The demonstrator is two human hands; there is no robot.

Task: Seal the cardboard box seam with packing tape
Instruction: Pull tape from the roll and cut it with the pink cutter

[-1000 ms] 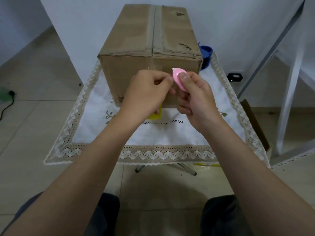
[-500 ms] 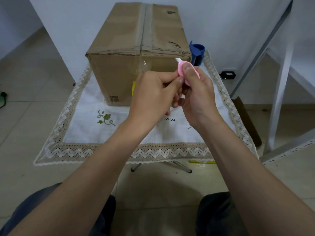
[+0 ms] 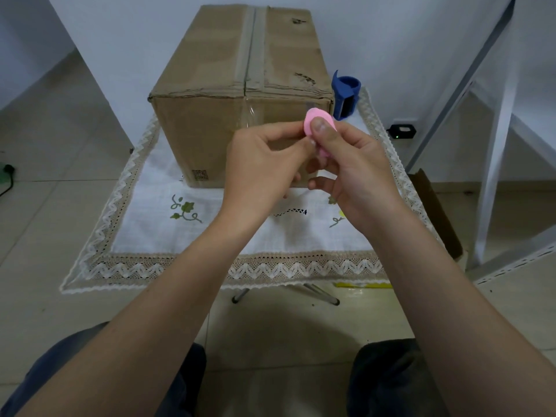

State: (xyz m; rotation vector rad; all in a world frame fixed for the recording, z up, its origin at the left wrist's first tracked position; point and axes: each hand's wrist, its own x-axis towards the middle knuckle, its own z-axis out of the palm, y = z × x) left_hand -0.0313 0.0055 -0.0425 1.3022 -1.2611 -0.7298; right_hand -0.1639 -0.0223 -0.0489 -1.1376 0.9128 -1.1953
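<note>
A brown cardboard box point(image 3: 207, 136) stands at the back of the small table. A strip of tape point(image 3: 251, 46) runs along its top seam, and a clear end of the tape point(image 3: 252, 111) hangs over the front face. In front of the box my right hand point(image 3: 355, 170) holds a small pink oval cutter point(image 3: 310, 121), thumb pressed on its face. My left hand point(image 3: 258, 167) pinches the cutter's left edge with thumb and forefinger. Both hands are clear of the box. No blade shows on the cutter.
A blue tape dispenser point(image 3: 346, 94) stands behind the box's right corner. A white lace-edged cloth point(image 3: 156, 236) covers the table. A white metal frame point(image 3: 496, 145), a black device point(image 3: 403, 130) and a cardboard piece point(image 3: 436, 212) are on the right.
My hands have drawn back from the box's front face toward me. The cutter's blade tip, visible before, no longer shows, and my left hand now pinches the cutter.
</note>
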